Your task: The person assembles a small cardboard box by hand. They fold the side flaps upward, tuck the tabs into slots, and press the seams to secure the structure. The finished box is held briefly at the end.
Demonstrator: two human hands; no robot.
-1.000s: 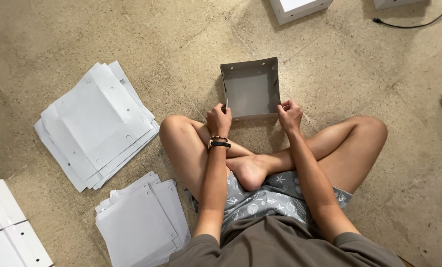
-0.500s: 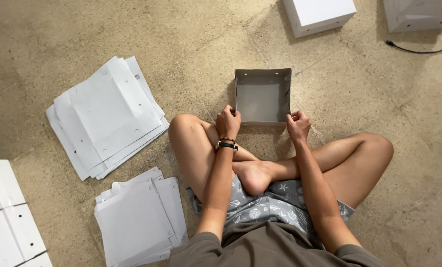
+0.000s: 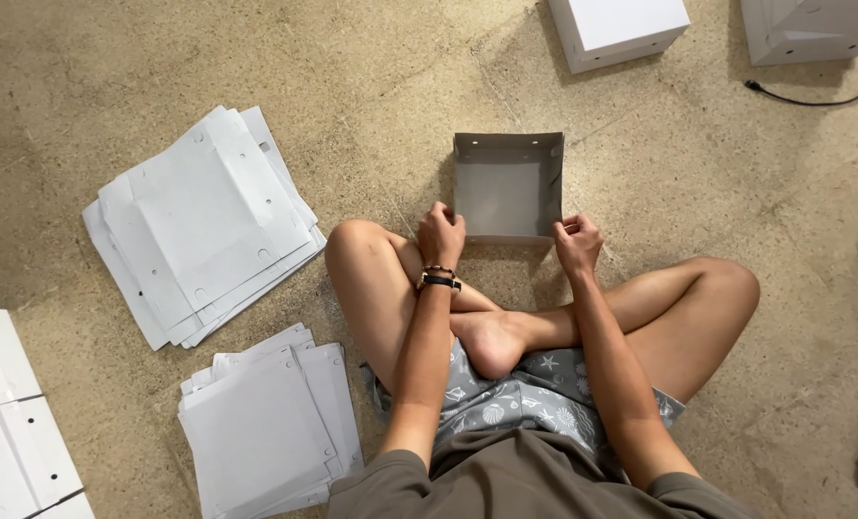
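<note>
A person sits cross-legged on the floor (image 3: 371, 67), both hands at the near edge of a grey open-topped box (image 3: 506, 187) that rests on the floor just beyond their knees. The left hand (image 3: 441, 234) is curled closed on the box's near left corner; the right hand (image 3: 577, 243) is curled closed at the near right corner, thumb and fingers pinching the edge there. The box stands with its opening facing up, roughly square, its sides running straight away from the hands; no clear long axis shows. A dark wristband (image 3: 440, 279) sits on the left wrist.

Left of the left hand lies a fanned stack of flat white sheets (image 3: 203, 221), and a second stack (image 3: 266, 423) lies nearer the body beside the left knee. Well beyond the hands stand a white closed box (image 3: 621, 29) and another white box (image 3: 808, 29), with a black cable (image 3: 813, 98) near it.
</note>
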